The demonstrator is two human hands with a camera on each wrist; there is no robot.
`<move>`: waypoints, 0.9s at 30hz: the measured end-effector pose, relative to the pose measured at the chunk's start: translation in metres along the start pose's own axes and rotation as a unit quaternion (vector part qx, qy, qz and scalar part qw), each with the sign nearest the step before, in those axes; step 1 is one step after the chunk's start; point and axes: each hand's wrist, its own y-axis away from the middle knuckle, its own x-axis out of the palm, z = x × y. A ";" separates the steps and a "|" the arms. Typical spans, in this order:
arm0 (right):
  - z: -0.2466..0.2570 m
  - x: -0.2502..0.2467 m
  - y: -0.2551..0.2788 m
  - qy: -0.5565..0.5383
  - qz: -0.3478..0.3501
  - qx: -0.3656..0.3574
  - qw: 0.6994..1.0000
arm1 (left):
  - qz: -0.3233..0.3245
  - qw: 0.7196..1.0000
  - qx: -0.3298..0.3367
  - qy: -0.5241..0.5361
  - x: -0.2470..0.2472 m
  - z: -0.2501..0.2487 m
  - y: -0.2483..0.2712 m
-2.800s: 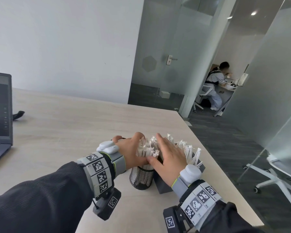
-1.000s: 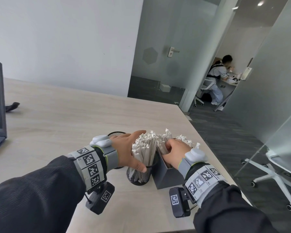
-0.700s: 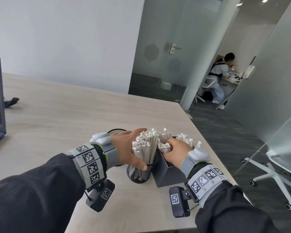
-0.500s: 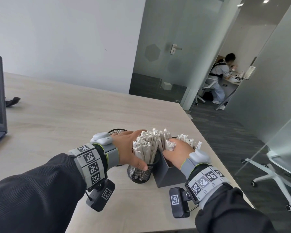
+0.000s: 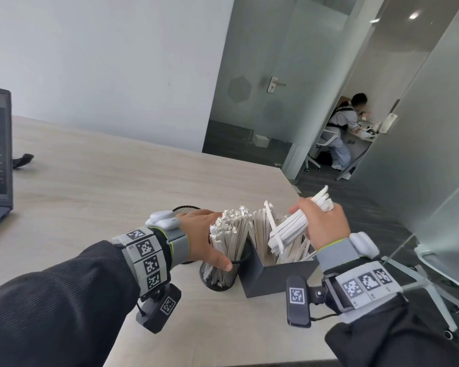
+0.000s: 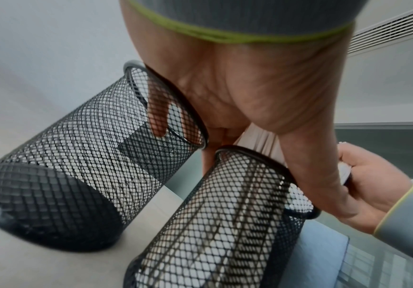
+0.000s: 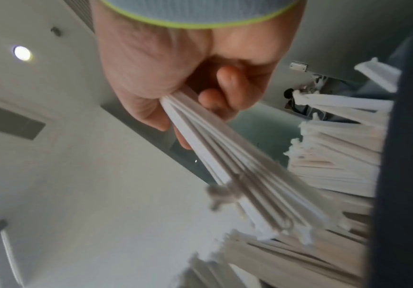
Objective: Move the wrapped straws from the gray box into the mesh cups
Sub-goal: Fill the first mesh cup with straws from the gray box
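The right hand, just now down in the gray box, has risen with a bundle of wrapped straws clenched in its grip, ready for the near mesh cup, whose standing straws the left hand seems to clasp aside.

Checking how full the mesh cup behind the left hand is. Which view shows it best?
The left wrist view: that mesh cup shows from rim to base, seemingly empty. The head view shows only part of its rim past the left hand. The right wrist view misses it.
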 end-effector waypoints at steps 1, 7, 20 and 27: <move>0.002 -0.003 -0.002 -0.029 -0.012 -0.002 1.000 | 0.001 1.000 0.000 -0.004 0.000 0.000 0.000; 0.006 0.005 -0.002 -0.123 -0.014 0.017 0.992 | 0.006 1.000 -0.007 -0.016 -0.001 -0.003 0.002; -0.008 0.052 0.012 -0.115 0.065 0.048 0.990 | 0.006 1.000 -0.006 -0.007 -0.008 -0.012 0.010; -0.019 0.063 0.013 -0.012 0.068 0.034 0.997 | 0.005 1.000 -0.009 0.004 -0.004 -0.005 0.006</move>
